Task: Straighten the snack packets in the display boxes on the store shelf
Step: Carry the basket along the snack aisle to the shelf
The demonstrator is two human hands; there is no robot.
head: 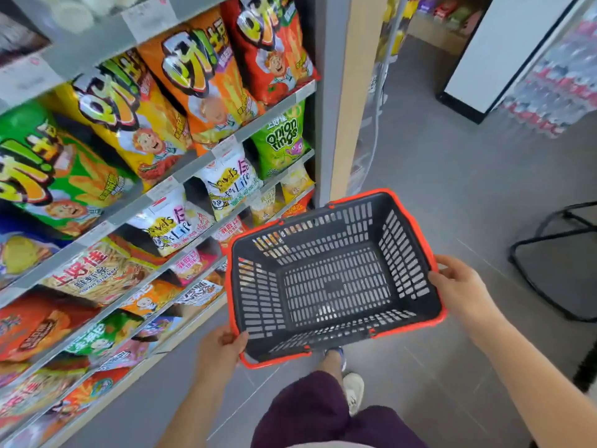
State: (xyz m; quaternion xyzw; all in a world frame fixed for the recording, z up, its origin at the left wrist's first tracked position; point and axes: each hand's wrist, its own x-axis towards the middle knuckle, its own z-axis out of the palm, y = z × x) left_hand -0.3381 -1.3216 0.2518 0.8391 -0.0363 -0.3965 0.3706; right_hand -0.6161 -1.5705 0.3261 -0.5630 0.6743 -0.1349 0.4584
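Purple trousers [310, 412] and a white shoe [353, 391] show at the bottom edge, over grey floor tiles [452, 176]. Just ahead, both hands hold a black basket [255, 295] with a red rim: the left hand [221, 349] curls its fingers round the near left corner, thumb over the rim, and the right hand [460, 291] grips the right side. Beyond the basket, to the left, the store shelf [206, 168] carries the snack packets [200, 79] in leaning rows on several tiers, with a green onion rings packet [284, 140] at the right end. Off to the right stands a black metal stool frame [555, 236]
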